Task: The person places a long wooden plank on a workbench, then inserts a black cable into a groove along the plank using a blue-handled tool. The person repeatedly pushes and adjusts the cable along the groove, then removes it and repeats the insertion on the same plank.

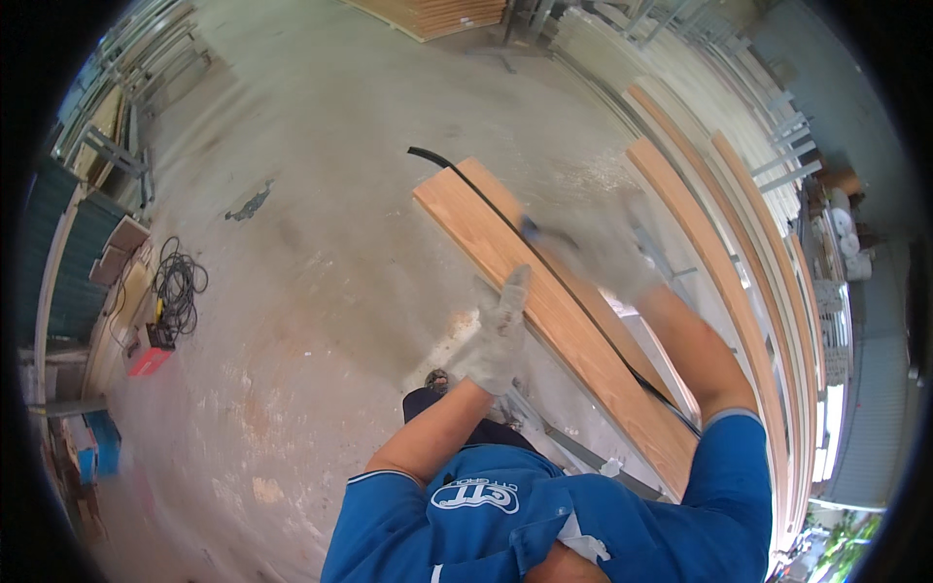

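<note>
A long light-brown wooden board (573, 340) stretches diagonally in front of me. My left hand (501, 335), in a pale work glove, grips its left edge, one digit lying on the upper face. A thin black flexible strip (498, 206) runs lengthwise along the wood, its far end curling past the board's end. Over the right side, my gloved right hand (622, 253) is smeared by motion. From it extends a blurred dark tool (530, 229), resembling a hammer, its head near the strip. The fingers around that tool are not distinct.
More long wooden boards (692, 219) lie side by side on my right. A grey metal support (573, 449) shows beneath the work. On the concrete floor at left are a coiled black cable (178, 287) and a red box (149, 361). Stacked wood (437, 15) stands at the far end.
</note>
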